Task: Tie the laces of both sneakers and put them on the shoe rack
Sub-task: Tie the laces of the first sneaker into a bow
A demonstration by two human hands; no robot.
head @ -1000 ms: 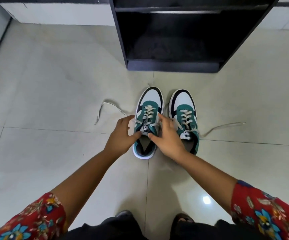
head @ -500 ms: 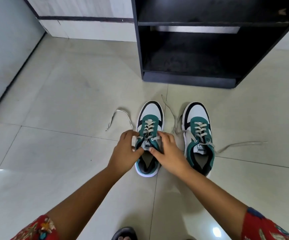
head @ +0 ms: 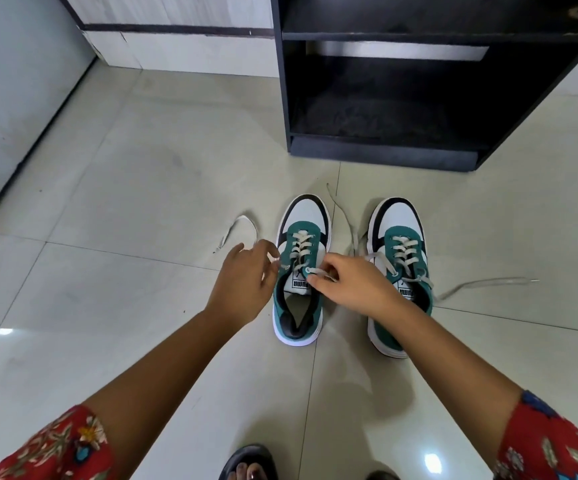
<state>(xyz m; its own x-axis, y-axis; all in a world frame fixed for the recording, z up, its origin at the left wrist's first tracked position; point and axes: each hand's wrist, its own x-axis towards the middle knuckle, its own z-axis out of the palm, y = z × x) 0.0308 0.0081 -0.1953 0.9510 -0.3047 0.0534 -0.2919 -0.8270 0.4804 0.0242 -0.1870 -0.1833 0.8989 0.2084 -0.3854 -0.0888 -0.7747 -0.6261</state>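
Laces were being gathered for the knot: the right hand [head: 353, 285] pinched one lace [head: 318, 271] of the left sneaker [head: 299, 268] — the left hand [head: 242, 282] was half curled beside it. Both sneakers sat before the shoe rack [head: 384, 154].

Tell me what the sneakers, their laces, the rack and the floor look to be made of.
Left sneaker and right sneaker: matte teal panels, likely suede or canvas; smooth white toe, leather-like; white rubbery sole.
Laces: flat woven fabric, off-white, lying limp.
Shoe rack: black matte board, probably laminated wood; edges look chipped.
Floor: glossy pale tile, with grout lines and light reflections.
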